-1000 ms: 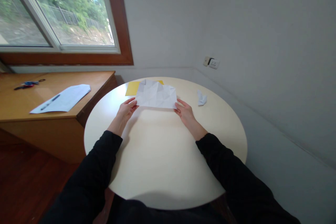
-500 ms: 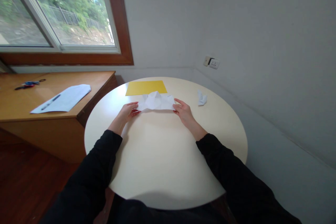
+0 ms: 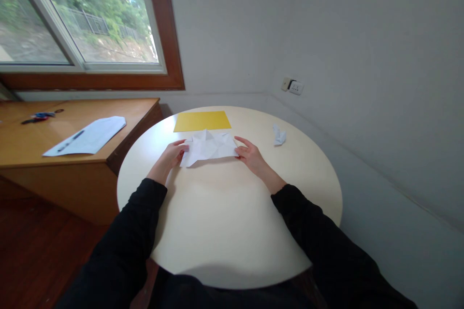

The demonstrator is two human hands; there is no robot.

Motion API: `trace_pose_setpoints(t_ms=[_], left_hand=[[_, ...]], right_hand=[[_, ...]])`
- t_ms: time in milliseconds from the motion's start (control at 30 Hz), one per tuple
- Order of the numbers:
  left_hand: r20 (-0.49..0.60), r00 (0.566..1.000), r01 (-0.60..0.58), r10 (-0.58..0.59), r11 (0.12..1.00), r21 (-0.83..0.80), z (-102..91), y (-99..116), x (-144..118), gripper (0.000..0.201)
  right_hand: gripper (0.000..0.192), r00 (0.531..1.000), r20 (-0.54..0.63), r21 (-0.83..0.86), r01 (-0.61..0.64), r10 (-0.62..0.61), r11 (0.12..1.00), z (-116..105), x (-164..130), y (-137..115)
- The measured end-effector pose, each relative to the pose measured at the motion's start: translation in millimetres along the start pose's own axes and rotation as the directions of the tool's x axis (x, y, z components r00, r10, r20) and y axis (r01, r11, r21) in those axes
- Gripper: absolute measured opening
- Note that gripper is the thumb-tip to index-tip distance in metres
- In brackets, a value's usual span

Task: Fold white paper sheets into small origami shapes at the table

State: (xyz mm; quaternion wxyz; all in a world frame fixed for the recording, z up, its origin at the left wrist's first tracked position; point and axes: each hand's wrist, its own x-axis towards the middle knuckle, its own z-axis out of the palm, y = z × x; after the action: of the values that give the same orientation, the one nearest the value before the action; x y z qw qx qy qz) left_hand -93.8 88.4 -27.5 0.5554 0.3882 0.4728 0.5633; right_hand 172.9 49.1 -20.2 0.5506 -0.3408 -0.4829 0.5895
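White creased paper (image 3: 209, 147), upright a second ago, now lies collapsed low on the tabletop (image 3: 232, 212) before the yellow sheet (image 3: 202, 120), its ends pinched by the left hand (image 3: 173, 153) and right hand (image 3: 248, 153).

The creased white paper (image 3: 209, 147) hides some fingertips of both hands; the small objects (image 3: 34, 117) at far left are too small to identify.
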Motion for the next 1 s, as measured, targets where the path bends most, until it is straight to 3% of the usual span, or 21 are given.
trace_pose_setpoints(t_ms=[167, 300, 533, 733, 1000], left_hand=[[-0.14, 0.99, 0.004, 0.01, 0.995, 0.099, 4.1, 5, -7, 0.043], [-0.175, 0.982, -0.044, 0.076, 0.982, 0.182, 8.2, 7, -10, 0.038], [-0.14, 0.978, -0.108, 0.156, 0.948, 0.3, 14.3, 9, -18, 0.036], [-0.044, 0.973, -0.189, 0.225, 0.894, 0.405, 21.9, 10, -23, 0.038], [0.055, 0.96, -0.267, 0.273, 0.845, 0.463, 25.8, 8, -22, 0.042]], right_hand=[[0.049, 0.996, 0.051, -0.043, -0.065, 0.068, 0.997, -3, 1, 2], [0.044, 0.995, 0.033, -0.07, -0.096, 0.099, 0.993, -3, 2, 5], [0.055, 0.993, 0.005, -0.007, -0.115, 0.115, 0.993, -3, 4, 7], [0.065, 0.998, -0.008, -0.122, -0.064, 0.064, 0.99, -5, 9, 16], [0.037, 0.997, -0.075, -0.211, 0.017, -0.034, 0.977, -12, 21, 30]])
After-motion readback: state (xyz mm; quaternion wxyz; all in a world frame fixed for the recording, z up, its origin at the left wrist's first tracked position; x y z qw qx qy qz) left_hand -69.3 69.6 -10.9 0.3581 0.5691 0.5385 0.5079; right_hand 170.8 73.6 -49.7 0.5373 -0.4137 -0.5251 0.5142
